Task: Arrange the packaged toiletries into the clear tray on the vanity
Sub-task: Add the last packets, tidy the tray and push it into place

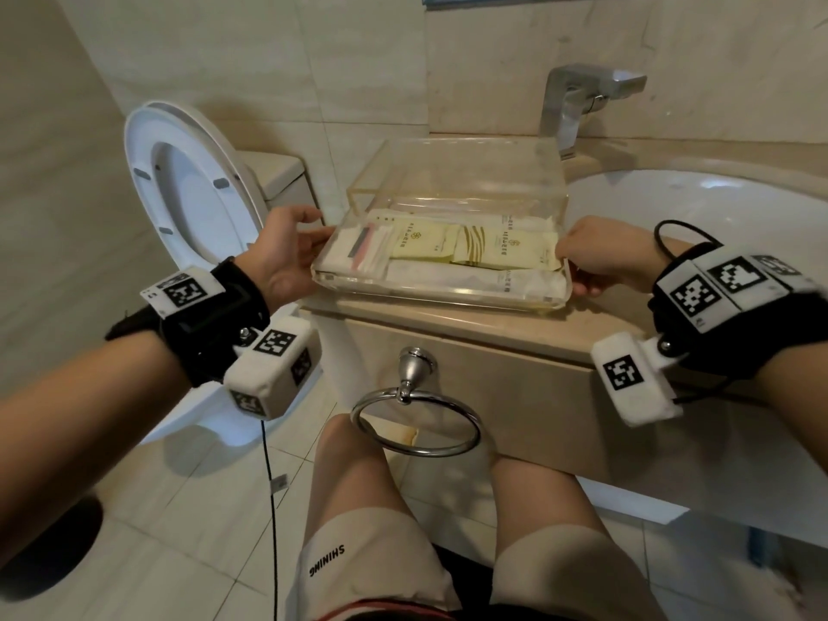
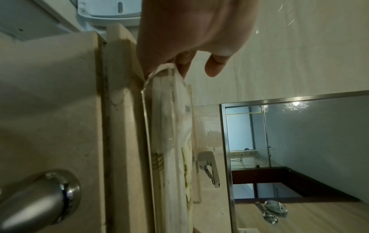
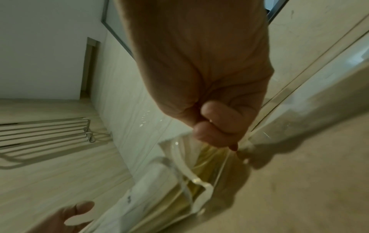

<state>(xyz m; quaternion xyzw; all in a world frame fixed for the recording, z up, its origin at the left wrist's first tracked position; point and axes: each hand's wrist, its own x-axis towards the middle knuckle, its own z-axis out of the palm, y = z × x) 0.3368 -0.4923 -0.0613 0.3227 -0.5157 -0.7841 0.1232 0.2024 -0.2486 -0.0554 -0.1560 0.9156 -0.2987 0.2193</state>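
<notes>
Clear tray point(image 1: 441, 300) sits on vanity top point(image 1: 493, 338), near front edge, left of basin point(image 1: 717, 226). Cream and white packets point(image 1: 493, 253) lie flat inside. Right hand point(image 1: 605, 257) curled, pinching tray's right rim. Left hand point(image 1: 286, 257) at left end, fingers fairly straight against wall, thumb lifted clear. Faucet point(image 1: 578, 100) behind; toilet point(image 1: 192, 181) to left, lid up.

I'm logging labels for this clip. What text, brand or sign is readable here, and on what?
"SHINING": black letters on the beige shorts, upside down in the head view.
Print on the pale yellow packets in the clear plastic tray: too small to read.
Black-and-white square codes on the white wrist blocks: no words.
</notes>
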